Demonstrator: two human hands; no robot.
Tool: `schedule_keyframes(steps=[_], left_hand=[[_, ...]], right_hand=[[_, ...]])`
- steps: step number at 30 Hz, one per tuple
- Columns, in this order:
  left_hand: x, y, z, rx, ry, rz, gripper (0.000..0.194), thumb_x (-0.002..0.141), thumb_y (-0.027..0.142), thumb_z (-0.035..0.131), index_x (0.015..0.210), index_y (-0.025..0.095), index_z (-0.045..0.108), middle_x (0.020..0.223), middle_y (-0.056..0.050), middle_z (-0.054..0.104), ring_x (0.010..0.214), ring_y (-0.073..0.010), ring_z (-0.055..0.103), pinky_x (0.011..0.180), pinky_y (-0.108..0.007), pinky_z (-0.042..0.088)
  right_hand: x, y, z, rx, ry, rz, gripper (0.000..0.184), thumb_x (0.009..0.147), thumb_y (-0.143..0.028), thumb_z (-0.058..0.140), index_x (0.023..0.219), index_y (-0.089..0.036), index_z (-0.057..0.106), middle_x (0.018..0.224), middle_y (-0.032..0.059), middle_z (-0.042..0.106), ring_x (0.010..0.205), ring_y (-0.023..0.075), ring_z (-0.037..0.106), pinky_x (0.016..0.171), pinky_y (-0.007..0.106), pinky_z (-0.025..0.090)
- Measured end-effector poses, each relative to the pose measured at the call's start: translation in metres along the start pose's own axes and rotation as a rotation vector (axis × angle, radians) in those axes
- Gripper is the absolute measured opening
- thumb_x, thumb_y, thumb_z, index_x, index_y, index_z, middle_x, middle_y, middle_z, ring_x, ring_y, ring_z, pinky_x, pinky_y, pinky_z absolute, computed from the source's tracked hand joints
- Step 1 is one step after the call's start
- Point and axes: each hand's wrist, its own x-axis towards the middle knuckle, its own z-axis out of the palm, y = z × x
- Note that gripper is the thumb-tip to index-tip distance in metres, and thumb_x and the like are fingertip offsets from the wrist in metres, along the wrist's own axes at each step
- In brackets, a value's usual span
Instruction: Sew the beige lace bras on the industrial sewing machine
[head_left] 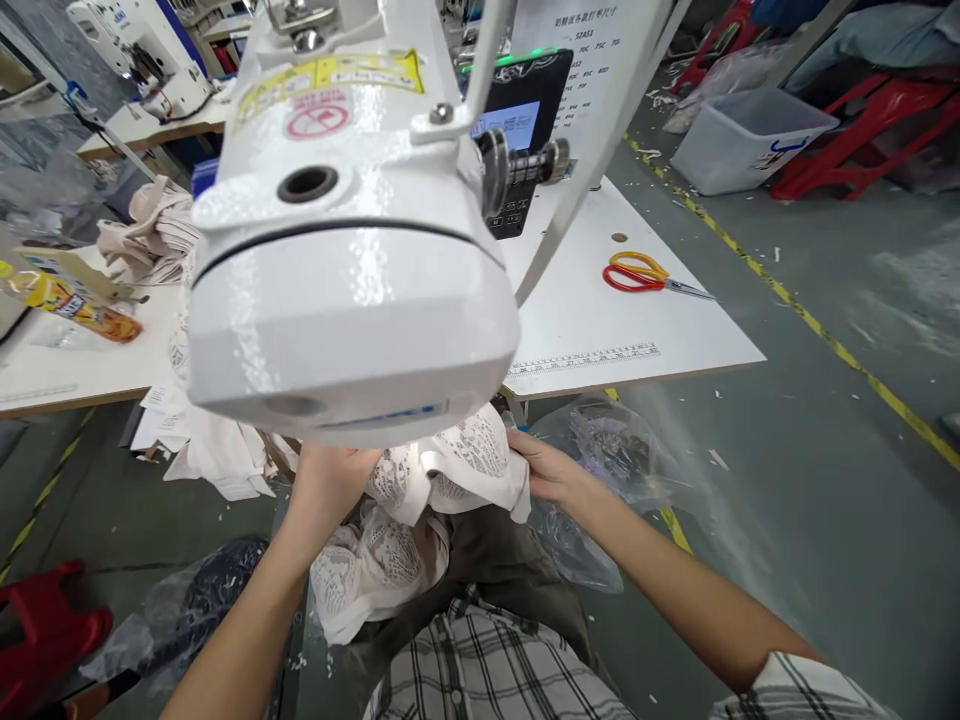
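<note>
A white sewing machine head [352, 250] fills the middle of the view and hides part of the work below it. Under it, on my lap, lies a bundle of white lace garment pieces [420, 510]. My left hand [330, 480] grips the bundle's left side, its fingers partly hidden by the machine. My right hand [547, 465] pinches the lace edge on the right. Both forearms reach in from below.
Red and yellow scissors [641, 275] lie on the white table [600, 330] with a printed ruler at its front edge. A control panel [521, 120] stands behind the machine. Folded cloth [154, 235] and a bottle [82, 310] lie left. Plastic bags [607, 460] sit by my knees.
</note>
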Motion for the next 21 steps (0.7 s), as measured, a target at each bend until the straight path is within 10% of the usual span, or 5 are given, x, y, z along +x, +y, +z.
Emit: schedule_keyframes(steps=[6, 10, 13, 16, 21], left_hand=[[-0.006, -0.013, -0.005, 0.227, -0.072, -0.014, 0.028, 0.085, 0.03, 0.054, 0.059, 0.021, 0.051, 0.045, 0.003, 0.035, 0.046, -0.0124, 0.035, 0.047, -0.026, 0.027], [-0.033, -0.007, -0.005, 0.33, 0.176, 0.085, 0.008, 0.088, 0.026, 0.056, 0.091, 0.02, 0.061, 0.082, -0.006, 0.063, 0.074, -0.0192, 0.06, 0.062, -0.027, 0.045], [-0.063, 0.021, 0.005, 0.241, 0.243, 0.448, 0.03, 0.087, 0.021, 0.06, 0.116, 0.022, 0.054, 0.109, -0.012, 0.063, 0.105, -0.0241, 0.062, 0.086, -0.034, 0.052], [-0.079, 0.045, 0.019, 0.136, 0.019, 0.657, 0.059, 0.08, 0.038, 0.071, 0.13, 0.021, 0.046, 0.119, -0.015, 0.063, 0.113, -0.03, 0.061, 0.095, -0.043, 0.051], [-0.064, 0.034, 0.02, -0.004, -0.38, 0.069, 0.025, 0.086, 0.042, 0.061, 0.074, 0.02, 0.062, 0.058, 0.001, 0.06, 0.05, -0.0134, 0.054, 0.046, -0.024, 0.039]], right_hand=[[-0.019, -0.033, 0.007, -0.035, 0.114, -0.16, 0.028, 0.066, -0.031, 0.086, 0.087, -0.018, 0.073, 0.084, 0.0033, 0.077, 0.071, 0.0169, 0.071, 0.072, 0.028, 0.057], [-0.042, -0.058, 0.016, -0.156, 0.152, -0.346, 0.025, 0.068, -0.037, 0.086, 0.083, -0.02, 0.075, 0.077, 0.0009, 0.074, 0.065, 0.0133, 0.066, 0.065, 0.024, 0.053], [-0.065, -0.067, 0.041, -0.427, -0.101, -0.405, 0.018, 0.075, -0.037, 0.081, 0.077, -0.02, 0.076, 0.071, 0.0, 0.071, 0.062, 0.0125, 0.063, 0.06, 0.023, 0.049], [-0.085, -0.067, 0.08, -0.796, -0.575, -0.324, 0.013, 0.084, -0.03, 0.073, 0.081, -0.018, 0.077, 0.077, 0.0023, 0.073, 0.071, 0.0138, 0.066, 0.066, 0.023, 0.05], [-0.081, -0.062, 0.115, -1.154, -0.428, -0.452, 0.023, 0.095, -0.032, 0.058, 0.091, -0.018, 0.076, 0.078, 0.0015, 0.071, 0.069, 0.0116, 0.061, 0.062, 0.021, 0.042]])
